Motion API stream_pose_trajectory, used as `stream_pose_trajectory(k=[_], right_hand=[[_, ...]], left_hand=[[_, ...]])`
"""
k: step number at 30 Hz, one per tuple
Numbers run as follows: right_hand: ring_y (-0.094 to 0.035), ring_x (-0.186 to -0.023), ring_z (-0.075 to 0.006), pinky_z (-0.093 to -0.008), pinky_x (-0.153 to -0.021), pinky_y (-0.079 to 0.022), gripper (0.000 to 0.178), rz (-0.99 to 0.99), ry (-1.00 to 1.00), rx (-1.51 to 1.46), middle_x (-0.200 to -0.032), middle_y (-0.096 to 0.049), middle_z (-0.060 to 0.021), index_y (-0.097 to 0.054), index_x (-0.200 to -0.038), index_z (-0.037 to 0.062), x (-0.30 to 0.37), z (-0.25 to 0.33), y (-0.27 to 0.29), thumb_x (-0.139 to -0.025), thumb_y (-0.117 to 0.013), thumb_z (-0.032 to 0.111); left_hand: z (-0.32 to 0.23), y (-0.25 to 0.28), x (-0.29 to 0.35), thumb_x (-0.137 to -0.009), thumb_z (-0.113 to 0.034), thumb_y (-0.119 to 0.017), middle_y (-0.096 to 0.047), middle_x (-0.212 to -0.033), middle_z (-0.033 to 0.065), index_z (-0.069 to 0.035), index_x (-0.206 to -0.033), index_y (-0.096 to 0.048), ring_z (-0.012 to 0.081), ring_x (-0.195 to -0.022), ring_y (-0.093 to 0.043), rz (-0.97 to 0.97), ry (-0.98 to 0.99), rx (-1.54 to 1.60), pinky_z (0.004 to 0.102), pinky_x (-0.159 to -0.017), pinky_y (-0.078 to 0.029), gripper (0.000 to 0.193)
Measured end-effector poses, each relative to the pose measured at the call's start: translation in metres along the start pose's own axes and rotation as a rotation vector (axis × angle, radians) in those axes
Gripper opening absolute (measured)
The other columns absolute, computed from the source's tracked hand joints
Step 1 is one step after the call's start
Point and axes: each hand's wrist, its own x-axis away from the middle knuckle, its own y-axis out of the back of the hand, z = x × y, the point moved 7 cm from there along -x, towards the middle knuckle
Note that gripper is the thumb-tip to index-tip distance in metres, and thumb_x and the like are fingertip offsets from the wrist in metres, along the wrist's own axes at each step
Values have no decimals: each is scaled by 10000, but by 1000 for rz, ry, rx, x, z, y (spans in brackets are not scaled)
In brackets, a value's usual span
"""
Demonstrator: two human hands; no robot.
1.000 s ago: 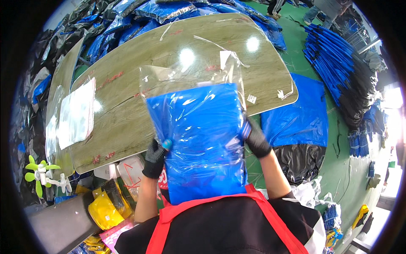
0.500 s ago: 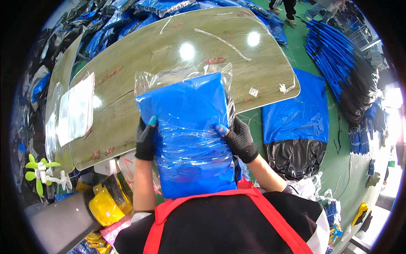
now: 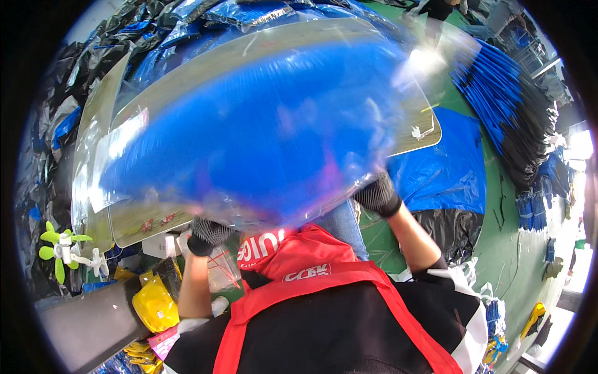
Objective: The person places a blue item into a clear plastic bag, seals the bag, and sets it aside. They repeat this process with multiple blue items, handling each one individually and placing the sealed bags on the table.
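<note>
A blue folded sheet in a clear plastic bag (image 3: 261, 131) fills the middle of the view, raised above the table and smeared by motion. At its near left corner is my left hand (image 3: 210, 233), in a black dotted glove, closed on the bag's edge. My right hand (image 3: 379, 194), gloved alike, grips the near right edge. The fingertips of both hands are partly hidden by the plastic. The clear film sticks out past the blue along the near side.
Behind the bag lies a wood-patterned table (image 3: 140, 227), with clear bags (image 3: 112, 156) on its left. A green-bladed fan (image 3: 61, 252) stands at the left. Yellow packages (image 3: 156, 302) lie lower left. Blue-and-black sheets (image 3: 442, 168) are on the green floor, beside a stacked bundle (image 3: 498, 93).
The bagged blue sheet has swung up and away from my body, its near edge rising off my lap. My hands have moved from its sides to its near corners, farther apart.
</note>
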Motion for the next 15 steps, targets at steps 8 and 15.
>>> stream_pose_trajectory(k=[8,15], right_hand=[[-466,-1269,-361,-428,-1053,-372,396,53,490,377,-1342,-526,-143,-484,-1331,143,-32,5,-25,-937,-509,117],[-471,-1264,-244,-339,-1041,-373,655,-307,-65,-590,-1357,-501,-148,-391,-1402,72,-71,-65,15,-839,-702,190]], left_hand=[[-31,12,-50,-920,-526,-506,-373,-1452,233,-59,-1460,-316,321,-1342,-384,-246,-41,-339,343,-1081,-312,739],[-77,46,-64,-876,-286,-666,-481,-1356,165,-44,-1394,-413,267,-1211,-487,-593,-675,-233,356,-971,-424,625]])
